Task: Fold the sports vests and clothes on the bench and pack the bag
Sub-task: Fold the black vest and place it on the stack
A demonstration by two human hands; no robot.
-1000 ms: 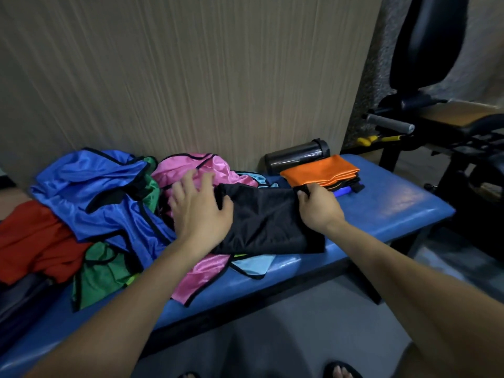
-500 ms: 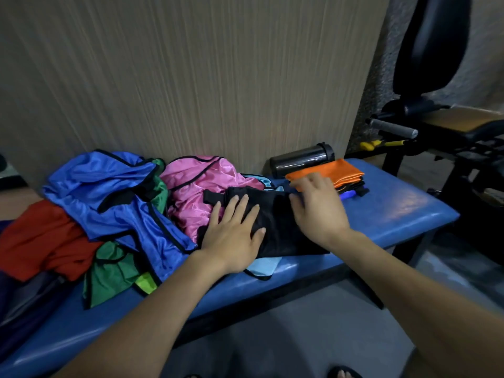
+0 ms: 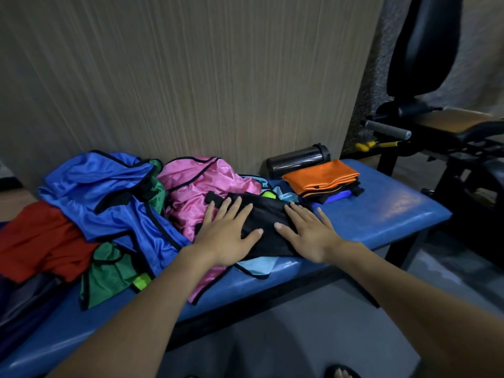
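**benchwatcher:** ok so where's the black piece at now? I only caught the tail end.

**me:** The black garment [image 3: 268,227] is lying folded on the blue bench [image 3: 381,214], partly on top of the pink vest [image 3: 201,192] and a light blue one [image 3: 259,264]. A second ago it was a wider rectangle with my right hand pinching its far corner. Now it's narrower, so I'd say the fold just landed. Both hands are flat on it: left hand [image 3: 227,236] with fingers spread over the left end, right hand [image 3: 308,233] pressing the right end. Nothing gripped, just palms smoothing.

**benchwatcher:** so that one's done?

**me:** Looks close, maybe one more fold. Then it probably goes on the folded stack with the orange vest [image 3: 321,175] on top, just to the right by the dark bottle [image 3: 298,159]. Still a loose heap on the left though: blue vest [image 3: 109,192], green [image 3: 109,271], red [image 3: 41,241]. Can't clearly make out the bag from here.
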